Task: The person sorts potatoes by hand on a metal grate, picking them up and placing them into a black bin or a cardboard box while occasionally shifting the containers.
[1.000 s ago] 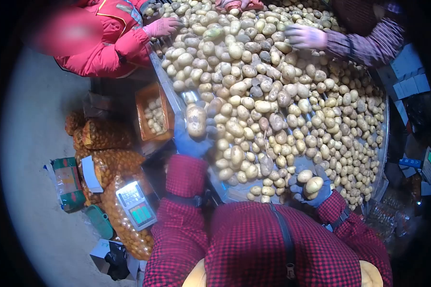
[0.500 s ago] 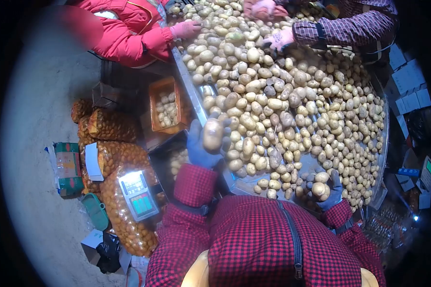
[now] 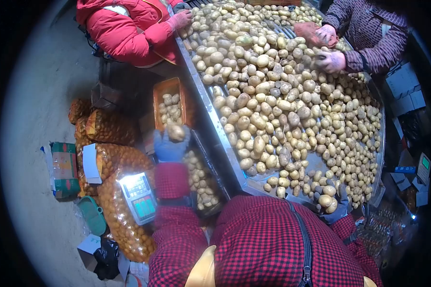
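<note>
- The large potato is sitting in the person's blue-gloved left hand, which is cupping it from beneath with the fingers curled round it. It is hanging off the table, just past the near end of the orange crate and above the lower batch of potatoes.
- The right hand is clutching two or three small potatoes at the near edge of the sorting table, so both hands are full.
- To my eye the left hand is placing a sorted potato. It is hovering right between two containers, so it wants to be squarely over the chosen one before the fingers loosen.
- Lowering it close to the load seems wiser than dropping it, since a fall onto other potatoes could bruise the skin.
- The table's metal rim is running just beside that arm, so the sleeve is needing a little clearance.
- Further out, the scale is glowing on the mesh sacks, and two other people's hands are working the heap at the far end.
</note>
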{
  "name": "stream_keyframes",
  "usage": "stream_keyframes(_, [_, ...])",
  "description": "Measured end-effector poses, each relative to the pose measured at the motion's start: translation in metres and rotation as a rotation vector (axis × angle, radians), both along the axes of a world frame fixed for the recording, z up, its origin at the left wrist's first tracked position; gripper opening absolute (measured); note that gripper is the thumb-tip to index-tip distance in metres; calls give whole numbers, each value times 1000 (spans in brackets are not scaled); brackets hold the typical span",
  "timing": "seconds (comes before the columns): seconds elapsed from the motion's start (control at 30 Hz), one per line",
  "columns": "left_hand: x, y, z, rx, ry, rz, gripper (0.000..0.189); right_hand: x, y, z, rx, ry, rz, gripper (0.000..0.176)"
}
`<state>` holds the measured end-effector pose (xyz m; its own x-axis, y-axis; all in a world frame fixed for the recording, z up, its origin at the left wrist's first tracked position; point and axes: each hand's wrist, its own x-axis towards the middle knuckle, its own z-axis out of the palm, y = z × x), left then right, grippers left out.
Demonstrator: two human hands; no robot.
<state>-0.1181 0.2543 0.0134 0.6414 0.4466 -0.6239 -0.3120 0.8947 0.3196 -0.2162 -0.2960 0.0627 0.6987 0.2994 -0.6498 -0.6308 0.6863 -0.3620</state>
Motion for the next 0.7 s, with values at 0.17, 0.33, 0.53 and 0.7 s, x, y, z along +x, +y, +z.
stream_keyframes(0.17, [28,78,-66,315,-12,20,76,-14,-5,-11,-230,5,-96,58])
stream_keyframes(0.33, [57,95,-115,1156,-6,-251,69,-19,-5,-9,-247,48,-117,54])
stream_keyframes(0.53, [66,-53,-62,1321,3,-629,40,2,-33,-49,59,9,-15,66])
stream_keyframes(0.7, [44,-181,-50,2090,-105,-661,48,-1,-36,-18,-61,-264,-27,38])
